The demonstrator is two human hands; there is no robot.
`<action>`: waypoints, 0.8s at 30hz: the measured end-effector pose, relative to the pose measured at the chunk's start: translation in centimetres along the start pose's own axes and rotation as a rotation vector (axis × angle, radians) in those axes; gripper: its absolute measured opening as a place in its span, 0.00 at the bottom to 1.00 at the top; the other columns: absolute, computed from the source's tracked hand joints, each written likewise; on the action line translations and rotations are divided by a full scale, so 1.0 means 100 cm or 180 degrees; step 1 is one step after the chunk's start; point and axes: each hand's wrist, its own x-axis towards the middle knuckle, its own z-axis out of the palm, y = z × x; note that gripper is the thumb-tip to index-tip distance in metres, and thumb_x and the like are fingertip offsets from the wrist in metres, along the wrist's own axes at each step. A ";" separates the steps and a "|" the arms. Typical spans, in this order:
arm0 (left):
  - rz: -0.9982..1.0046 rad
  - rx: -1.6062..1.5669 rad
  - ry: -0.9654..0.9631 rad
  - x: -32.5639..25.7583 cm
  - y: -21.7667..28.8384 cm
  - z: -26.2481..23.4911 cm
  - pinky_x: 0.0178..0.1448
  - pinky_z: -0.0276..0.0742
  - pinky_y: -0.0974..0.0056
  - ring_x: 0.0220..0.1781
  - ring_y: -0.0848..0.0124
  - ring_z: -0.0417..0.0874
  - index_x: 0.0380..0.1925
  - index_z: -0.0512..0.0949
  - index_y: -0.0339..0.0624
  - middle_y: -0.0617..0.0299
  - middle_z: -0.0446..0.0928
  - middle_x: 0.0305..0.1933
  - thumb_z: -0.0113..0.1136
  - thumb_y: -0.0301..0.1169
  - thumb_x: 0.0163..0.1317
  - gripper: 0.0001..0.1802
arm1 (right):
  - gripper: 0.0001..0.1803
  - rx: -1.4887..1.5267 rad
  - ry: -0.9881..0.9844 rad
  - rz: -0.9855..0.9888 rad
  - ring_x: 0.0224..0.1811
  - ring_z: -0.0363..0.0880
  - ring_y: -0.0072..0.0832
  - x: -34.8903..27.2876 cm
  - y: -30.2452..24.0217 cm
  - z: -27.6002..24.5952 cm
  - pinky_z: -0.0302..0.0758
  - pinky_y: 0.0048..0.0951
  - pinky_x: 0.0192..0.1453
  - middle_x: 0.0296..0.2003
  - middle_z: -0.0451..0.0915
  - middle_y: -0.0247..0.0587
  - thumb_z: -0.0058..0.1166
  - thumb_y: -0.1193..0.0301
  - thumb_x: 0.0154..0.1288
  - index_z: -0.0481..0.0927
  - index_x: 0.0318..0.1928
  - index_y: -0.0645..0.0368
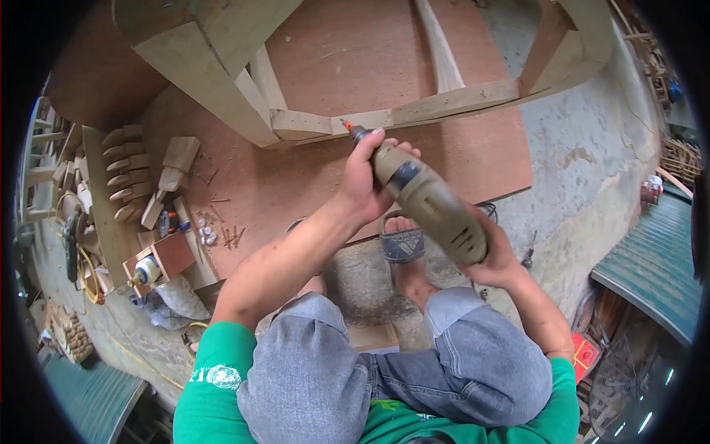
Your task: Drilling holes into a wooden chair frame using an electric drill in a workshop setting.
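knees [307,362] near, drill [433,203] slanting out to the rail [370,118]

the drill lies between both hands, its long axis running from lower right to upper left, bit [347,126] at the rail's near edge; whether they touch, i cannot tell. the left hand [362,179] is nearer the rail, wrapped round the drill's nose. the right hand [493,255] curls about the rear, fingers mostly hidden

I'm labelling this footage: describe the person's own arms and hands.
The left hand and right hand wear no gloves, and both forearms are bare, without a visible watch. The left sleeve and right sleeve are short and green; a round white emblem marks the left one.
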 end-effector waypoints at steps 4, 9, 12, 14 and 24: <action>0.0170 0.0084 0.0332 0.017 0.015 -0.009 0.65 0.77 0.52 0.52 0.57 0.82 0.49 0.73 0.38 0.52 0.81 0.48 0.56 0.46 0.73 0.21 | 0.43 0.0797 0.0176 0.0910 0.67 0.73 0.36 0.025 0.008 -0.004 0.68 0.39 0.71 0.62 0.75 0.52 0.67 0.77 0.54 0.63 0.71 0.64; 0.0420 0.0218 0.0555 0.026 0.017 -0.014 0.71 0.73 0.51 0.59 0.58 0.80 0.54 0.73 0.36 0.52 0.79 0.56 0.49 0.47 0.76 0.23 | 0.35 0.1537 0.0012 0.1394 0.52 0.82 0.29 0.048 0.027 -0.010 0.81 0.32 0.55 0.50 0.83 0.44 0.66 0.78 0.58 0.67 0.65 0.64; 0.0444 0.0213 0.0680 0.025 0.019 -0.015 0.71 0.72 0.50 0.60 0.58 0.80 0.55 0.73 0.36 0.53 0.79 0.57 0.49 0.46 0.77 0.23 | 0.32 0.1824 -0.0081 0.1352 0.48 0.84 0.28 0.052 0.037 -0.006 0.84 0.31 0.50 0.48 0.83 0.44 0.66 0.78 0.60 0.68 0.64 0.64; 0.0507 0.0218 0.0636 0.026 0.020 -0.021 0.71 0.72 0.50 0.60 0.59 0.80 0.55 0.73 0.37 0.53 0.79 0.57 0.51 0.46 0.76 0.22 | 0.31 0.1863 -0.0155 0.1227 0.48 0.84 0.28 0.054 0.042 -0.002 0.84 0.32 0.49 0.48 0.83 0.44 0.66 0.77 0.61 0.68 0.64 0.64; 0.0512 0.0257 0.0709 0.015 0.032 -0.024 0.69 0.74 0.53 0.56 0.60 0.81 0.56 0.72 0.38 0.56 0.80 0.51 0.55 0.50 0.74 0.26 | 0.32 0.1738 -0.0386 0.1292 0.47 0.85 0.28 0.073 0.026 -0.014 0.85 0.31 0.46 0.49 0.83 0.46 0.66 0.76 0.61 0.68 0.64 0.64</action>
